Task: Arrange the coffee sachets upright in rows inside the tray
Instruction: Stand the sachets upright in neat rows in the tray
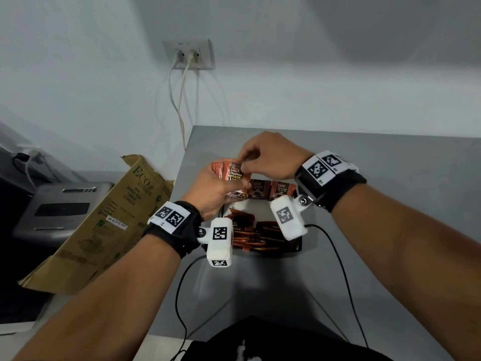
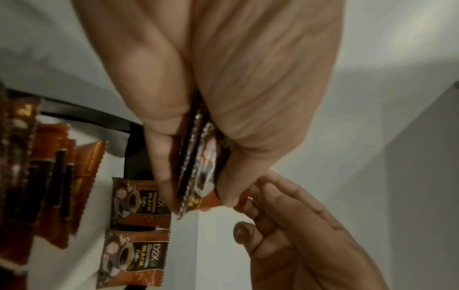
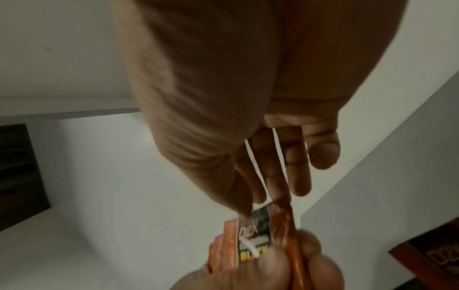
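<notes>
Your left hand (image 1: 210, 188) grips a stack of sachets (image 1: 229, 170) above the tray's (image 1: 299, 246) far edge, while your right hand (image 1: 270, 157) pinches the front sachet's top corner. Risk: pull too fast and the loosely clamped stack fans out, toppling the two upright sachets (image 2: 139, 231) below. Only the left wrist view shows those two clearly; the head view shows the loose pile.

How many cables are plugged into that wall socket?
2. Both run from the wall socket: one white cable from its left port, one cream cable from its right. Both hang down the wall and vanish behind the table edge.
</notes>
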### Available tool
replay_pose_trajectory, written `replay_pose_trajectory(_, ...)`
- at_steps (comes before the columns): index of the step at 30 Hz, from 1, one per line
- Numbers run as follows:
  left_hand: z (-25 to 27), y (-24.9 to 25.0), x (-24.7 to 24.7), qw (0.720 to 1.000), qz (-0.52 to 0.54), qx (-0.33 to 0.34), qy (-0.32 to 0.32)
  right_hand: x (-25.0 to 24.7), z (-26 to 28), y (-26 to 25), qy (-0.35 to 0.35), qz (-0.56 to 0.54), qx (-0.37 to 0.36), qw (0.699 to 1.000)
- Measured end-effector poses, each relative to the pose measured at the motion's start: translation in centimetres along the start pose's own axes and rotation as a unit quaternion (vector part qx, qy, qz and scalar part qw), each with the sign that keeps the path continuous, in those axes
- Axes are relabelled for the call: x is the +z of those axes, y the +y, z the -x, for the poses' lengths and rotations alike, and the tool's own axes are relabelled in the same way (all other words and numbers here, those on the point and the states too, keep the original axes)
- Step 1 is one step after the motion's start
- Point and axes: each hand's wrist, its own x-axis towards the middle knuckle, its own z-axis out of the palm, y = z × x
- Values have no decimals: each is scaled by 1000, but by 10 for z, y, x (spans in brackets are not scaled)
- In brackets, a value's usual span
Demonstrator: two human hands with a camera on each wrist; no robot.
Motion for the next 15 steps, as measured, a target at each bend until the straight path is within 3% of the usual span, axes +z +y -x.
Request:
replay_pose_trajectory(7,2,1,-16,999,4,13,43,11,-20,-8,3,3,6,1000)
replay_pose_trajectory(12,-6,-7,-35,983,6,-4,183,13,-29,-3,18,69,17,997)
replay_pose_trajectory(15,-7,-10,-42,976,-4,-12,218,25,-34,0,-18,124,24,992)
